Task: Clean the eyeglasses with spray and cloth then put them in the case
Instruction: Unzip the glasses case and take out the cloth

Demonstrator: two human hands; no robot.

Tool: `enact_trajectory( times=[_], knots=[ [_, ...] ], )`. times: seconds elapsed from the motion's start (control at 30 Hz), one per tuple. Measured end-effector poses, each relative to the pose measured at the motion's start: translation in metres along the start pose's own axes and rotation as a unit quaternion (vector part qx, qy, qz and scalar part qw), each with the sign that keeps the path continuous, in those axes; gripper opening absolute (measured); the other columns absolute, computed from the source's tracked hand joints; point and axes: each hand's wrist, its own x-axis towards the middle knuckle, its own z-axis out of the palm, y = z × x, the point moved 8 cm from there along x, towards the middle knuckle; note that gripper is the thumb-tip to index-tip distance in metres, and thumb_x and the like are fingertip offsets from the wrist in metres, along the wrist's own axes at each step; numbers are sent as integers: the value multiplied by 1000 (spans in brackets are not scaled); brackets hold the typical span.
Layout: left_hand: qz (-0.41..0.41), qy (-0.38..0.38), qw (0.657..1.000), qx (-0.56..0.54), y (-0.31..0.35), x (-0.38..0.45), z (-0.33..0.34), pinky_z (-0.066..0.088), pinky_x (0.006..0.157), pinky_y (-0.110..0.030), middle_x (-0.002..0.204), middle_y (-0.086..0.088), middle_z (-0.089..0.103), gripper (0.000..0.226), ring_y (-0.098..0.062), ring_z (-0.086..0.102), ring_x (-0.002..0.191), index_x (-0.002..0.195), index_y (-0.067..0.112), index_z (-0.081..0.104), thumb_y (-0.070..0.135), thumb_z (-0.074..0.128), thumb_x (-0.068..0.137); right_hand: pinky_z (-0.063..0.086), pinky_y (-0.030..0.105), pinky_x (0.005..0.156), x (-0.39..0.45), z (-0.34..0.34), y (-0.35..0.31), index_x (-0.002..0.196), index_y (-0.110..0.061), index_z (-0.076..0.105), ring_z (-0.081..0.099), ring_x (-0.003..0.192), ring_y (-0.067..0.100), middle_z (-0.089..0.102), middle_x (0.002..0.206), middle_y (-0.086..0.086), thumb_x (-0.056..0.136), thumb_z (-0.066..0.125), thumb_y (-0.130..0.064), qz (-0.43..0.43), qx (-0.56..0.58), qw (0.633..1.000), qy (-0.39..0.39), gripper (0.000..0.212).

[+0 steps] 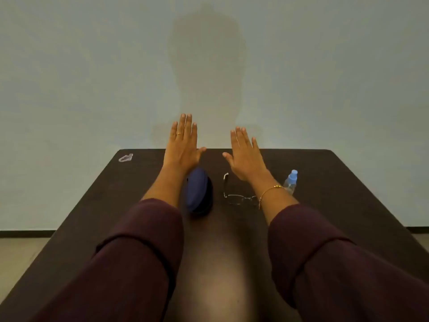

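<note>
Both arms stretched forward over dark table (348, 205), palms down. Left hand (183, 145) flat, fingers straight and close together, thumb out to the side, gripping nothing; thin ring on one finger. Right hand (246, 156) likewise flat, fingers straight and slightly spread, thumb out, holding nothing; gold bracelet (270, 190) at the wrist. Can't tell whether hands are raised above the table or resting on it. Dark maroon sleeves (130, 259) rolled back to mid-forearm on both arms.

Blue glasses case (198, 191) lying closed on the table, just beside and partly under left forearm, long axis pointing away from the camera. Glasses (239, 198) on the table right of the case, arms unfolded, one arm pointing toward the far edge; right side of the frame hidden under right wrist. Small clear spray bottle (291, 181) with light blue cap upright just right of the right forearm. Small crumpled clear wrapper (126, 157) near far left corner of the table, well apart from the rest. Cloth not visible. Plain pale wall (92, 66) behind, shadow of head and shoulders on it.
</note>
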Motion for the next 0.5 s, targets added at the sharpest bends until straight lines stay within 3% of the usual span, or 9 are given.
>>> enact_trajectory(
  times=[0.17, 0.5],
  knots=[
    [-16, -31, 999, -7, 5, -42, 53, -7, 114, -41, 153, -20, -9, 71, -32, -12, 141, 143, 2, -3, 48, 21, 95, 0, 43, 116, -33, 60, -15, 145, -7, -2, -7, 144, 25, -3, 156, 12, 97, 27, -40, -20, -4, 999, -34, 66],
    [-93, -55, 990, -92, 8, -71, 82, 2, 115, -42, 153, -23, 1, 67, -34, -4, 141, 142, -1, 10, 47, 18, 95, 0, 38, 116, -56, 90, -56, 145, -4, 3, -5, 144, 24, 1, 156, 14, 98, 28, -33, -66, 50, 996, -17, 61]
  ],
)
